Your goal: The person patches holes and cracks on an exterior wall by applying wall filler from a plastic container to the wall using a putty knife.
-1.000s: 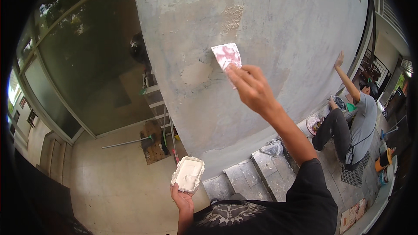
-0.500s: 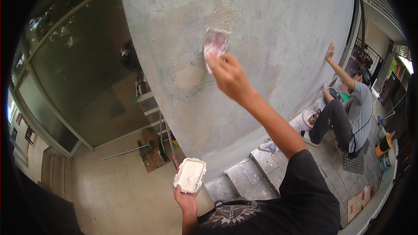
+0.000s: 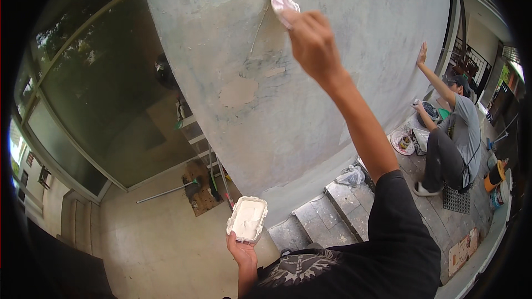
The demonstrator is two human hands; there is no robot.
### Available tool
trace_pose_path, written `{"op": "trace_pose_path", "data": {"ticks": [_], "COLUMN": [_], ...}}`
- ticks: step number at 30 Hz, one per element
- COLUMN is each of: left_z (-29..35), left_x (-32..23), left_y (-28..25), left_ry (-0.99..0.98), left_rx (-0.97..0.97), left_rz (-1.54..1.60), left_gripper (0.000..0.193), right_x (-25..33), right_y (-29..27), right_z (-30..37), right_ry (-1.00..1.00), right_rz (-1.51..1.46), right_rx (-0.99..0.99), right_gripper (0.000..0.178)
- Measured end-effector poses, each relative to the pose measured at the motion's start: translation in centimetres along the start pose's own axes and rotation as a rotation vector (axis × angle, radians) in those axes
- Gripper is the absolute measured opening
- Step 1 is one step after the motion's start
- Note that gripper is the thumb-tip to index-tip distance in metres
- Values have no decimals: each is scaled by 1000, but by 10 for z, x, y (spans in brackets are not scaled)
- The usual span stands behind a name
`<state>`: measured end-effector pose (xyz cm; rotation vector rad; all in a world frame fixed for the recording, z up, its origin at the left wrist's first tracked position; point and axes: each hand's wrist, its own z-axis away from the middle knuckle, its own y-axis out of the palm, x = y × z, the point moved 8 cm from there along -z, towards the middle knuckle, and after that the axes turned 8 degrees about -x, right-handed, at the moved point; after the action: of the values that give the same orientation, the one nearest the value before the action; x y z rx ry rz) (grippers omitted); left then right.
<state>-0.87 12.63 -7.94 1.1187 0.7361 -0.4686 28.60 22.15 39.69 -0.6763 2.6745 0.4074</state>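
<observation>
My right hand (image 3: 315, 44) is closed around a putty knife (image 3: 283, 6), its wide pale blade pressed against the grey wall (image 3: 332, 105). A thin ridge of putty runs down the wall below the blade's left corner. Lower on the wall shows a smooth beige patch (image 3: 238, 92). My left hand (image 3: 241, 250) grips a small rectangular plastic tub (image 3: 247, 220) from below, low and in front of the wall's bottom left corner. Off-white putty fills it, with a scooped swirl on its surface. The fingers under the tub are partly hidden.
A co-worker (image 3: 463, 133) sits at the right, one palm on the wall. Stone steps (image 3: 327, 216) run along the wall's base, with a crumpled plastic bag (image 3: 351, 176) on them. Buckets (image 3: 495, 176) stand at far right. A ladder (image 3: 198, 138) and glass panels (image 3: 105, 88) are at left.
My right hand has moved the putty knife up the wall, and the blade has turned. The lumpy putty there is now spread thin. The co-worker's lower hand has come off the wall.
</observation>
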Motion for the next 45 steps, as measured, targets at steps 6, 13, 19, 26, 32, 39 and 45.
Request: {"op": "trace_pose_path", "data": {"ticks": [6,13,19,26,32,39,45], "left_z": [7,1,6,17,17,13,14], "left_x": [-4,-2,0,-8,-16,-12,-14], "left_y": [-3,-12,-1,-2,6,8,-9], "left_ry": [-6,16,23,20,12,20,45], "left_rx": [-14,-41,-47,-33,-33,-45,-70], "left_rz": [86,-10,-18,13,-6,83,9], "left_gripper": [58,62,63,59,56,53,59], "right_x": [58,37,30,78,48,7,59], "right_y": [11,-13,26,7,-7,22,4], "right_z": [73,19,16,97,12,1,94], "right_ry": [102,11,-143,-66,-157,-216,-94], "right_rz": [-182,-31,-4,-208,-87,-54,-128], "right_rx": [199,46,64,356,136,54,268], "right_gripper": [34,32,38,40,31,31,31]}}
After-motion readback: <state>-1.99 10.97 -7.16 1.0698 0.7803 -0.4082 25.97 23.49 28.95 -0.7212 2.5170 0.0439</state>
